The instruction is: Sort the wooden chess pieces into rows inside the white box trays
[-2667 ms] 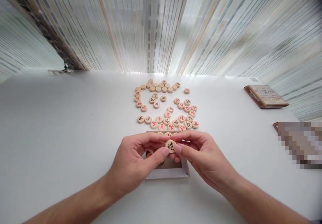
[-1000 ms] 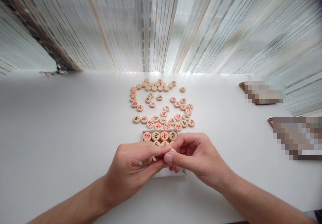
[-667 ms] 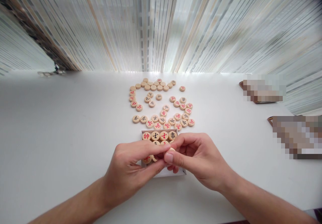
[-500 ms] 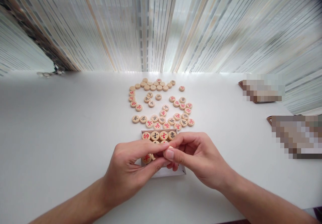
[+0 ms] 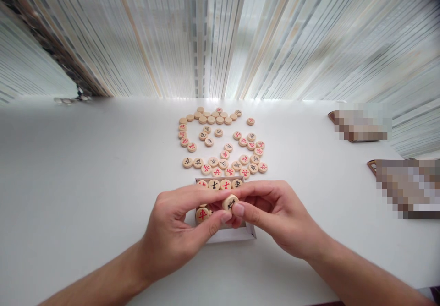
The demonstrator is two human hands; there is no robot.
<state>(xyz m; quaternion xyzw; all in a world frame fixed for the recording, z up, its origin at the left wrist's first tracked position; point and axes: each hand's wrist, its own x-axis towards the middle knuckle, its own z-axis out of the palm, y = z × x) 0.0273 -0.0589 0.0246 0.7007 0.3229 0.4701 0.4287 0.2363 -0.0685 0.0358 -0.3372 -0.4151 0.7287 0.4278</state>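
Observation:
Both my hands meet over a small open cardboard box (image 5: 249, 232) near the table's front. My left hand (image 5: 178, 232) and my right hand (image 5: 275, 216) pinch one round wooden chess piece (image 5: 229, 202) with a black character between thumbs and fingers, tilted and lifted just above the box. Inside the box lie several pieces (image 5: 220, 185) in rows, red and black characters up, partly hidden by my fingers. A red-marked piece (image 5: 202, 214) shows under my left fingers.
Many loose wooden chess pieces (image 5: 223, 143) lie spread on the white table (image 5: 85, 182) beyond the box. Two brown box-like things, blurred out, sit at the right (image 5: 360, 122) (image 5: 405, 187). A striped curtain hangs behind the table.
The piece was shown face-up, then lowered toward the box and hidden by my fingers. Now it is raised a little and its black character shows again.

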